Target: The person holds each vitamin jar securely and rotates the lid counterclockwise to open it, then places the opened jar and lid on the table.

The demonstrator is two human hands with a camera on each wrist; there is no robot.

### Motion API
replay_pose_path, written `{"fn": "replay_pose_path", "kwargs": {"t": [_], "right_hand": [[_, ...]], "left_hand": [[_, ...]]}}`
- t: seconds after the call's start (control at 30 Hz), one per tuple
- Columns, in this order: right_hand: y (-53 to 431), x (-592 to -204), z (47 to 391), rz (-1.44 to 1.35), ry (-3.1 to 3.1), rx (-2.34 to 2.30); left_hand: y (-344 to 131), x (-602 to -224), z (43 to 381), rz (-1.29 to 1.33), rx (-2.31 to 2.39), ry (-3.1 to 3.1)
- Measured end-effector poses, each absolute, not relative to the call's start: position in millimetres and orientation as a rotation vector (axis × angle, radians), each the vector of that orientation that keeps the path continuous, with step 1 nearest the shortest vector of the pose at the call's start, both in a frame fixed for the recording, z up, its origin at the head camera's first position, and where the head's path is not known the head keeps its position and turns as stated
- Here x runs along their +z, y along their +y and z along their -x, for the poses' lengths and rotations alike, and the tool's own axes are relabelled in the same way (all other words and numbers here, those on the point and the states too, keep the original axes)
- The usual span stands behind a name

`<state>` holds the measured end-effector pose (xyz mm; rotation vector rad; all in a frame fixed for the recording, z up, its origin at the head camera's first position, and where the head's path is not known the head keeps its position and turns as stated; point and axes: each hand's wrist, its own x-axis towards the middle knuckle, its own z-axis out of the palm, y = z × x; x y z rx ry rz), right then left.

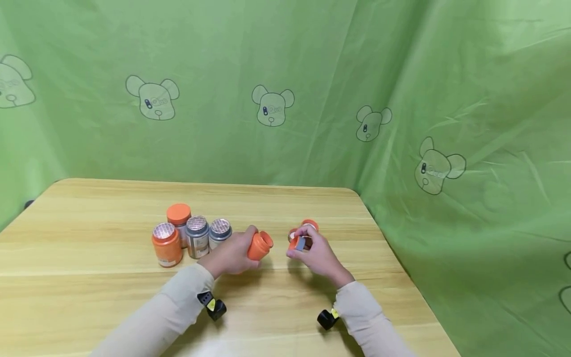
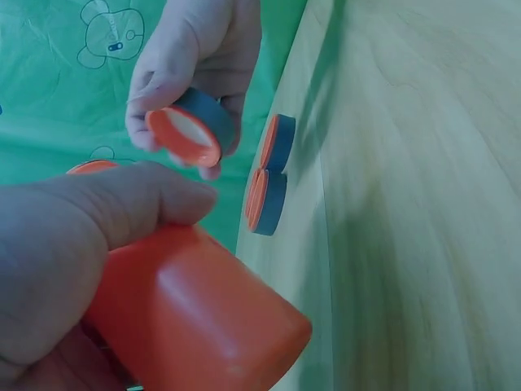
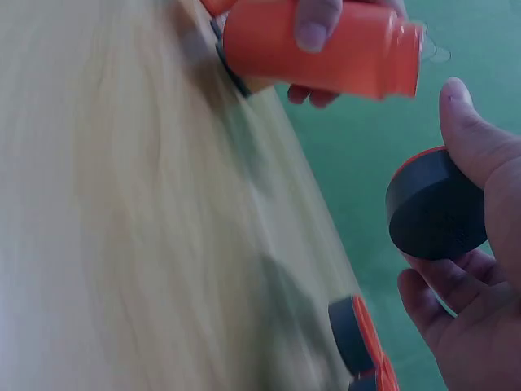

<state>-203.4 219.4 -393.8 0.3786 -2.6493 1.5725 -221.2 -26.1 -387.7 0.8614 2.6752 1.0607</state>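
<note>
My left hand (image 1: 236, 251) grips an orange jar (image 1: 259, 246) round its body, tilted with its uncovered mouth toward the right. In the left wrist view the smooth base of the jar (image 2: 212, 318) faces the camera. Across from it, my right hand (image 1: 318, 252) pinches a round lid (image 1: 300, 243), grey outside with an orange inner side and a white liner. The right wrist view shows the lid's dark top (image 3: 435, 212) between thumb and fingers, apart from the jar's neck (image 3: 401, 61). Both are held above the table.
Two more lids (image 2: 279, 144) lie on the wooden table (image 1: 111, 307), just beyond my right hand. To the left stand an orange jar with a foil seal (image 1: 167, 246), two grey jars with foil tops (image 1: 198, 238), and a jar with an orange lid (image 1: 179, 214). A green curtain (image 1: 214, 148) hangs behind.
</note>
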Motion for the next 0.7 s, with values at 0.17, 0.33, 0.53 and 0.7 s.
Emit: {"fn": "replay_pose_path", "kwargs": {"t": [0.17,0.33,0.53,0.7], "right_hand": [[234,-404,207,-0.364,-2.658,1.545],[241,-411,206,-0.353,-2.692,1.467],[249,-419,202,-0.342,-2.734,1.334],[253,-424,201,-0.375,-2.753,1.297]], "left_hand": [[-21,-387,227,-0.846,1.047,2.701],[-15,-383,231,-0.851,1.045,2.727],[-8,-381,234,-0.859,1.041,2.753],[-1,-381,237,-0.803,0.966,2.789]]}}
